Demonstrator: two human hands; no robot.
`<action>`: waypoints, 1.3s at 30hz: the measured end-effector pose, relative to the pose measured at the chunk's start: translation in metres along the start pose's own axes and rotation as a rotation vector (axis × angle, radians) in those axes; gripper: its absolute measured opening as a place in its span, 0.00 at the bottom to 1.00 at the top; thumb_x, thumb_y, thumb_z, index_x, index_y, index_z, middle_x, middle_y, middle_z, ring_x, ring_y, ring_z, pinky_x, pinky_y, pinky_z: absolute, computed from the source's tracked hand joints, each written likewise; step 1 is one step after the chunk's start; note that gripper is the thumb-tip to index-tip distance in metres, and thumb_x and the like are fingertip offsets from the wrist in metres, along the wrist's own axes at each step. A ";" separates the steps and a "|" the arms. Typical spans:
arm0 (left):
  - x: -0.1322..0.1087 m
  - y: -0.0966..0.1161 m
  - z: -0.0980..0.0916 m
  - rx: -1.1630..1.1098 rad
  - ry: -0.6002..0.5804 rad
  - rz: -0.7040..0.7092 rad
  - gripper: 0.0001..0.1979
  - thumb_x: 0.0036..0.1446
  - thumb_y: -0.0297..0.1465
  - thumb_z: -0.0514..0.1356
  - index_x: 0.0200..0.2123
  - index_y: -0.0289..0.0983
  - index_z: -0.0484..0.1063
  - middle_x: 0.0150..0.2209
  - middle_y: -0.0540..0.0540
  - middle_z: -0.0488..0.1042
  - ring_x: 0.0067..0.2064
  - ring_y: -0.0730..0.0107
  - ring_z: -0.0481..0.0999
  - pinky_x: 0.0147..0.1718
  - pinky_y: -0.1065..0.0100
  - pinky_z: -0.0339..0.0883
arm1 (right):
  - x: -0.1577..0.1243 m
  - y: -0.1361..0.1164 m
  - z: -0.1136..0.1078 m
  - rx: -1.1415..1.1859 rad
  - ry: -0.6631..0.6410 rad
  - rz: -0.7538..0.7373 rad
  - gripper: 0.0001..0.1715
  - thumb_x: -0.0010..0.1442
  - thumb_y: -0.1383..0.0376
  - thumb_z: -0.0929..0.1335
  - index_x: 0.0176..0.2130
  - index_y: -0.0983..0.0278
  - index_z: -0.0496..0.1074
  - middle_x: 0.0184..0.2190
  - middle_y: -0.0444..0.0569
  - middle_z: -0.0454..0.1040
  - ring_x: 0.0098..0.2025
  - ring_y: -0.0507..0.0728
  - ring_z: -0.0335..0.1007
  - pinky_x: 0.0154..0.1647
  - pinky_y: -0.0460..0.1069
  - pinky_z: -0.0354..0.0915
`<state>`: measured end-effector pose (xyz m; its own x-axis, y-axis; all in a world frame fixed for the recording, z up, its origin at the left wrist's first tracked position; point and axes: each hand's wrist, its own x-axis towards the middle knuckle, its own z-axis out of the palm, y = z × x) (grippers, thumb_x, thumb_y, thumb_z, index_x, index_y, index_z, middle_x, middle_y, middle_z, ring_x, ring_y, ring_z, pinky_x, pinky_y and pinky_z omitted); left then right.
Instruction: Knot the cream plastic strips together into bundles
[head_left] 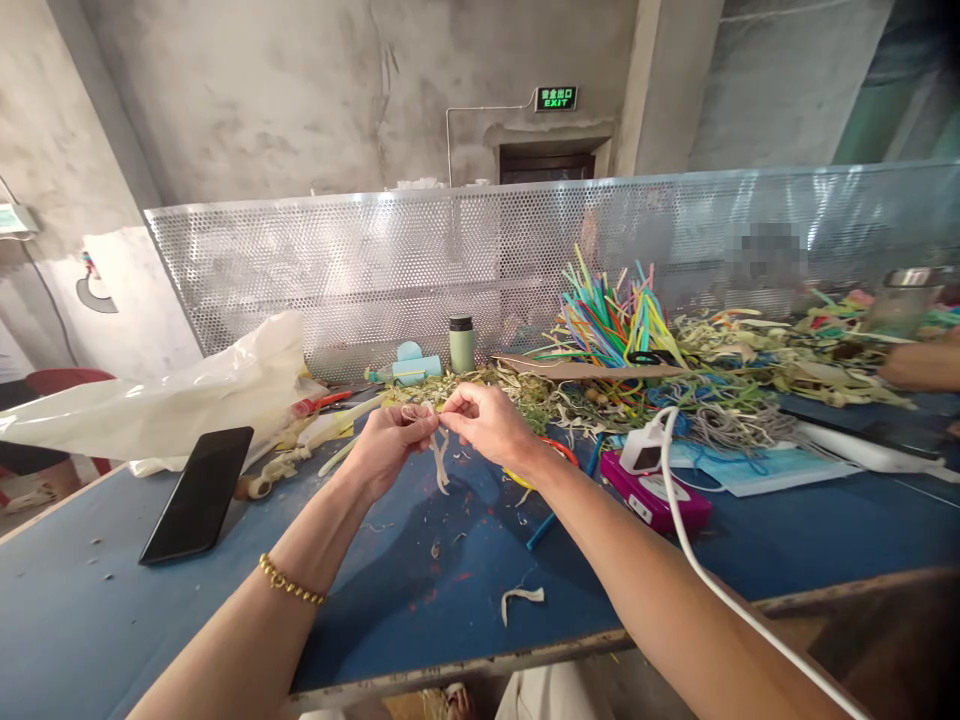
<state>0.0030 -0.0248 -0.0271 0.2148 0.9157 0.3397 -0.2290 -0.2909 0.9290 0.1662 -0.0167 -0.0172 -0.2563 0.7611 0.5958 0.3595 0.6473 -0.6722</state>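
My left hand (394, 445) pinches a pale, dry husk strip (441, 465) above the blue table, and the strip's ends dangle below the fingertips. Closed in a pinch, my right hand (487, 425) meets it at the same strip, thumb and forefinger almost touching the left fingertips. The exact knot or fold between the fingers is too small to make out. Another pale husk scrap (521, 603) lies on the table near its front edge. Behind both hands spreads a heap of dried husk strips (540, 400).
A black phone (196, 495) lies at left beside a plastic bag (247, 385). Colourful pipe cleaners (615, 315), a green bottle (462, 345) and a perforated metal screen (390, 265) stand behind. Right are a magenta power strip (656, 492), white cable (675, 510) and another person's hand (922, 365).
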 end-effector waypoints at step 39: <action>0.004 -0.006 -0.005 -0.279 -0.009 -0.124 0.11 0.41 0.27 0.74 0.27 0.28 0.77 0.25 0.48 0.73 0.25 0.79 0.70 0.27 0.76 0.65 | -0.002 0.003 0.004 -0.088 -0.062 -0.016 0.12 0.59 0.64 0.67 0.25 0.67 0.73 0.21 0.43 0.69 0.25 0.50 0.60 0.26 0.45 0.53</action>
<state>0.0005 -0.0174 -0.0324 0.2654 0.9366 0.2286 -0.4523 -0.0885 0.8875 0.1638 -0.0155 -0.0224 -0.3170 0.7536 0.5758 0.4320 0.6552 -0.6198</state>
